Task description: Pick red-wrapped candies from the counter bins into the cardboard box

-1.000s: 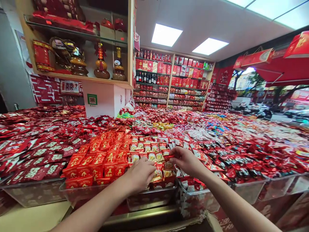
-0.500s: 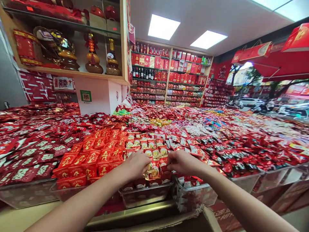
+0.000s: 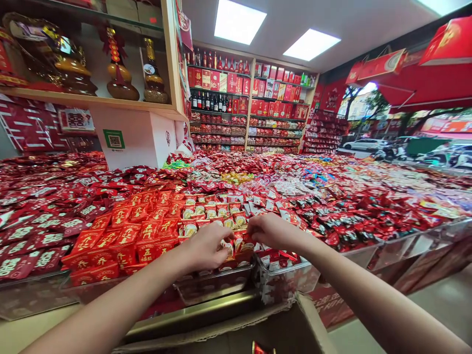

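Note:
Both hands are over a clear bin [image 3: 216,287] of small red packets with round cream pictures [image 3: 191,229]. My left hand [image 3: 211,246] is at the bin's left part, its fingers curled with thumb and fingertips apart and nothing visible between them. At the right side of the same bin, my right hand [image 3: 271,231] has its fingers bent together at the packets; what they hold, if anything, is hidden. Bright red packets with gold characters [image 3: 125,241] lie left of my left hand. Below the bins stands an open cardboard box [image 3: 287,327] with a red and gold packet [image 3: 260,348] inside.
More clear bins [image 3: 291,280] of wrapped packets run along the front edge to both sides. A wooden shelf unit [image 3: 173,59] with bottles overhangs at the upper left, above a white block [image 3: 129,137] with a green code sign. Stocked shelves stand at the back.
The view has shifted, showing more of the cardboard box and the packet inside it. My left hand has opened from a gold and red packet, which no longer shows at its fingertips.

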`<state>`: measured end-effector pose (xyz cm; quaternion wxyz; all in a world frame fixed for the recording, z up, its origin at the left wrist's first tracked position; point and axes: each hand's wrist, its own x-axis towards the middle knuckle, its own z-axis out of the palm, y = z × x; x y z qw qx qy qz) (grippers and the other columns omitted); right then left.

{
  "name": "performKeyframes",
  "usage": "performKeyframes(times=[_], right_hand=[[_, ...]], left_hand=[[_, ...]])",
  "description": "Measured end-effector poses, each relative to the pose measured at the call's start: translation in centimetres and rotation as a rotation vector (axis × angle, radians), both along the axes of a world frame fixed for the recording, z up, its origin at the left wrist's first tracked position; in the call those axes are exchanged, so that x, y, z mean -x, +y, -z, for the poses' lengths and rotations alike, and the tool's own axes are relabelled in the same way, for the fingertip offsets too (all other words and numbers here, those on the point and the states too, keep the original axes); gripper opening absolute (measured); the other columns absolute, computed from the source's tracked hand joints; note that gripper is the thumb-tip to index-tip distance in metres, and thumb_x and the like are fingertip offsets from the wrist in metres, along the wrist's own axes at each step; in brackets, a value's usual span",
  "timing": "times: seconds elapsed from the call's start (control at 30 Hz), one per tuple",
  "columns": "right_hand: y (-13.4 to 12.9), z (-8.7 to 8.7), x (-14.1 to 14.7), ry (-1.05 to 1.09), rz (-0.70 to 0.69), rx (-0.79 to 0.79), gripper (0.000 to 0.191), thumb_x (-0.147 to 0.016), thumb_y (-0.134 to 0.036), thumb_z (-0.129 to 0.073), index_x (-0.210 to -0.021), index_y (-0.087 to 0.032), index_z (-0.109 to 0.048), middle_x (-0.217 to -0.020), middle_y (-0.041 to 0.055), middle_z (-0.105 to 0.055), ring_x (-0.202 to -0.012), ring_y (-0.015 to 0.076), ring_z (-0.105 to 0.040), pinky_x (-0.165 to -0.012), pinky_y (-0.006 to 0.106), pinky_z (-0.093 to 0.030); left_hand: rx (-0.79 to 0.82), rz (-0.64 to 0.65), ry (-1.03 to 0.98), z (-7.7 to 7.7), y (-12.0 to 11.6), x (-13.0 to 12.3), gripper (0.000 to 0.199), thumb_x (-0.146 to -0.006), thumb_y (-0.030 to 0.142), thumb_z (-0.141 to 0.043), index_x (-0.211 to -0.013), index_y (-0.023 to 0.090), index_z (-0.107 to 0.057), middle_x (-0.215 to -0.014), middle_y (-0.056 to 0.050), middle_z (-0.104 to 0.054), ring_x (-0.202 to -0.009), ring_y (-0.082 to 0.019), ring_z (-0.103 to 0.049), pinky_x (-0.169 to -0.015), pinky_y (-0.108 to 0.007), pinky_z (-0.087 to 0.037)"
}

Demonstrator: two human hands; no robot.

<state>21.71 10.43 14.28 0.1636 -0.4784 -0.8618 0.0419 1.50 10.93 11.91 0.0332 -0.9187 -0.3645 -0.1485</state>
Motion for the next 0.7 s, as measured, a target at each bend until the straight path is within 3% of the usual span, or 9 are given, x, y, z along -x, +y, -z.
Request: performKeyframes(times=[0.13,0.33,0.5,0.7], right_hand=[[-0.3,-0.5,0.1,-0.068,-0.016,-0.033,0.018,-0.062,-0.011,-0.048,-0.072,-0.018,-0.061,-0.069,0.0019,-0.065,-0.062,0.0127,-0.054,-0.053,0.020,-0.033],[-0.4,-0.4,-0.2,-0.055,-0.029,-0.029,0.018,-0.062,-0.010,-0.048,-0.071,-0.019,-0.061,-0.070,0.0012,-0.066,-0.064,0.0126,-0.056,-0.055,0.020,-0.033],[-0.3,-0.3,-0.3,-0.083,-0.013,-0.046,0.016,-0.062,-0.012,-0.050,-0.071,-0.019,-0.061,-0.067,0.0011,-0.064,-0.061,0.0126,-0.053,-0.052,0.020,-0.031],[-0.2,-1.2,0.3,-0.101,-0.005,0.014,0.017,-0.061,-0.009,-0.050,-0.070,-0.017,-0.062,-0.064,0.0013,-0.063,-0.058,0.0118,-0.052,-0.050,0.020,-0.031]], left_hand=[[0.038,-0.034,-0.052,0.6,-0.6,-1.5,0.024,-0.070,0.042,-0.056,-0.079,0.022,-0.049,-0.076,0.000,-0.059,-0.067,-0.017,-0.053,-0.056,-0.025,-0.039],[0.070,-0.062,-0.094,1.8,-0.4,-2.5,0.017,-0.072,0.025,-0.054,-0.085,0.022,-0.044,-0.073,0.001,-0.059,-0.068,-0.016,-0.053,-0.057,-0.024,-0.036],[0.089,-0.087,-0.104,1.8,-0.3,-2.1,0.009,-0.070,0.024,-0.055,-0.069,0.022,-0.047,-0.069,0.001,-0.056,-0.064,-0.016,-0.050,-0.055,-0.024,-0.033],[0.144,-0.125,-0.177,1.8,-0.6,-2.4,0.012,-0.069,0.023,-0.056,-0.077,0.023,-0.047,-0.066,0.004,-0.056,-0.062,-0.014,-0.051,-0.053,-0.022,-0.033]])
